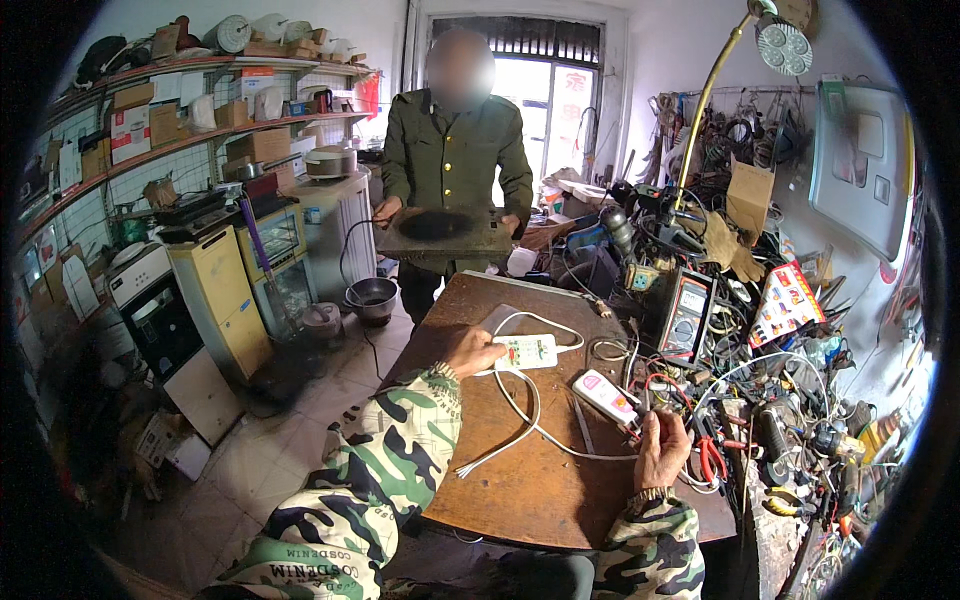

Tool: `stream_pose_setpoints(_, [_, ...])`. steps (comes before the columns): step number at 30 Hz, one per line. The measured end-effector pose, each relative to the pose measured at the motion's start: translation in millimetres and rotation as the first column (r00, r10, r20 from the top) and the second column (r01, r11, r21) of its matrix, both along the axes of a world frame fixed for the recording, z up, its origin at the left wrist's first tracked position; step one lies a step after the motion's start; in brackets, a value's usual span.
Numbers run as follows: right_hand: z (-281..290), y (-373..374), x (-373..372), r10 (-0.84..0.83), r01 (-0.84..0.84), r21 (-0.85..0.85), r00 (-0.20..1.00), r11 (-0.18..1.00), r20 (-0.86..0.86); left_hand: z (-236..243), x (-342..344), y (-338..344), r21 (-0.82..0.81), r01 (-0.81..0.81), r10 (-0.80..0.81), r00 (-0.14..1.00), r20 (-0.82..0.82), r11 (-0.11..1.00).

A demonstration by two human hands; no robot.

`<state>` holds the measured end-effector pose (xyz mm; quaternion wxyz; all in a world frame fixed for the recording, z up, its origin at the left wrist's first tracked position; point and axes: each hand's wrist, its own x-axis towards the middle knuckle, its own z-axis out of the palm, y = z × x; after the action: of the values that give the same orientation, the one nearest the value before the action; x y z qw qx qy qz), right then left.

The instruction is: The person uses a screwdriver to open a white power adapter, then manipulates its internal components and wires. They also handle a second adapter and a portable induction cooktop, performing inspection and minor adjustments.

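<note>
Far left there's a wall shelf point(215, 61) crammed with cardboard boxes point(263, 148), and no clue what's in any of them. Then a dark pot point(374, 313) on the floor, too shadowy inside to make out contents. Behind the bench a person in a green coat point(460, 150) has both hands on a flat dark slab point(447, 242). The left hand point(472, 353) pinches the near end of a white power strip point(530, 350) over the wooden tabletop point(560, 500), thumb and fingers closed on it. Next over lies a pink-labelled white strip point(603, 396). Right hand point(663, 450) is just past its lower end, fingertips bunched narrow; can't tell if they've got something thin. Beyond that, a multimeter point(688, 315), red-handled pliers point(712, 460), and a tan carton point(748, 195) up on the junk pile, insides not visible.
</note>
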<state>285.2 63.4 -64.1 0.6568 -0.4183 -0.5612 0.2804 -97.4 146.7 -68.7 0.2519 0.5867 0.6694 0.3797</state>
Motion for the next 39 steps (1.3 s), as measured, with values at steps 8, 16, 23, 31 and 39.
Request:
stream_pose_setpoints(8, [-5.8,5.8,15.1,-0.208,0.209,0.015,0.977,0.978,-0.057,11.5,102.1,-41.7,0.195,0.367,-0.385,0.921,0.060,0.909])
stream_pose_setpoints(16, [-3.4,0.5,9.7,-0.126,0.127,0.004,0.985,0.992,-0.117,-24.7,168.2,-64.3,0.537,0.324,-0.275,0.946,-0.172,0.779])
stream_pose_setpoints(23, [-10.5,3.1,13.0,-0.129,0.133,-0.027,0.985,0.991,0.112,-23.0,169.7,-67.1,0.590,0.269,-0.204,0.963,-0.176,0.761])
stream_pose_setpoints(31, [-19.0,7.7,19.8,-0.119,0.164,-0.099,0.929,0.981,0.351,-41.8,174.3,-58.7,0.600,0.293,-0.276,0.953,-0.123,0.745])
stream_pose_setpoints(39, [-10.9,0.2,8.8,-0.122,0.147,-0.049,0.932,0.988,0.342,-35.9,168.6,-61.8,0.623,0.285,-0.223,0.958,-0.177,0.728])
